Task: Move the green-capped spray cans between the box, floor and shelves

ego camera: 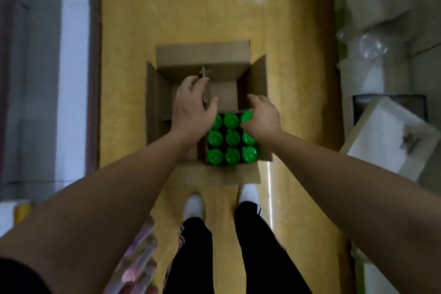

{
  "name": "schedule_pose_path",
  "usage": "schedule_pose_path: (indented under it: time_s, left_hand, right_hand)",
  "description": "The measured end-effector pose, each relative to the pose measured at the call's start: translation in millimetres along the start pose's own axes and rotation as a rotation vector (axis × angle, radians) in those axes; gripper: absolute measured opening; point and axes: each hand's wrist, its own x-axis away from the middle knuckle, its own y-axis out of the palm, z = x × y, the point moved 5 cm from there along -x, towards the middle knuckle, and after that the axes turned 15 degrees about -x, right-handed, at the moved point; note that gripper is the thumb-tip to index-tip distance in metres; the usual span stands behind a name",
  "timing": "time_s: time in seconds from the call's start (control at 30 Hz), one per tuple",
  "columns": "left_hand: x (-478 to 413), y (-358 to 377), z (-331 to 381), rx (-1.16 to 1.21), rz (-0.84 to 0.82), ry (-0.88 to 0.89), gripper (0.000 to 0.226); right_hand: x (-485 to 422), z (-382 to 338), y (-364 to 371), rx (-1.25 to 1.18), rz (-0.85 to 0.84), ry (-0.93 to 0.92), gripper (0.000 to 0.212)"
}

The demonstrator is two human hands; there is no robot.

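On the yellow floor (pixel 191 19) in front of the person's white shoes (pixel 193 205) stands an open brown cardboard box (pixel 202 55), its four flaps folded outward. In its near right part sits a tight three-by-three block of bottles with bright green plastic caps (pixel 232 137), upright and touching one another; the far part of the box and the strip along its left wall show only bare cardboard and a thin cardboard divider strip (pixel 204 74) standing on edge. The left hand (pixel 193 107) reaches into the far left of the box, its fingers curled about that divider strip near its top, though blur keeps me from telling how firmly it grips. The right hand (pixel 261 118) lies over the far right corner of the green-capped block, fingers bent down over the corner cap, apparently gripping it. The work looks to be at the stage of fitting the divider around a partly filled box. The next move probably calls for seating the strip straight beside the bottles while the right hand keeps the block from tipping. To the right lie white foam and plastic packing pieces (pixel 381 141).
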Motion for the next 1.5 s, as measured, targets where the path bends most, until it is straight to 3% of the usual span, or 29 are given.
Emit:
schedule_pose_path:
  time_s: [0.13, 0.33, 0.47, 0.6, 0.8, 1.0, 1.27, 1.5]
  left_hand:
    - [-23.9, -143.0, 46.8, -0.086, 0.078, 0.053, 0.065]
    - [-33.8, -361.6, 117.9, -0.186, 0.332, 0.172, 0.071]
    - [-26.9, -449.7, 166.2, -0.223, 0.406, 0.257, 0.075]
    - [-21.2, -493.2, 222.2, -0.223, 0.430, 0.422, 0.076]
    - [0.2, -487.6, 312.8, -0.179, 0.387, 0.770, 0.074]
    - [68.9, -420.8, 387.6, -0.224, 0.257, 1.092, 0.076]
    - [247.6, -339.8, 454.6, -0.227, 0.088, 1.480, 0.082]
    - [419.4, -288.0, 467.5, -0.208, 0.047, 1.780, 0.083]
  right_hand:
    - [29.8, -113.5, -115.2, 0.081, 0.080, -0.177, 0.088]
    - [109.2, -269.7, -279.4, 0.195, 0.376, -0.388, 0.096]
    - [168.8, -322.2, -348.7, 0.276, 0.502, -0.421, 0.096]
    - [216.0, -329.6, -400.2, 0.302, 0.643, -0.400, 0.098]
    - [287.3, -266.1, -443.3, 0.286, 0.843, -0.196, 0.095]
    - [377.0, -162.5, -414.6, 0.184, 0.972, 0.153, 0.097]
    - [545.5, -39.9, -345.0, 0.089, 1.103, 0.565, 0.105]
    - [688.1, 30.0, -271.9, -0.053, 1.233, 0.816, 0.107]
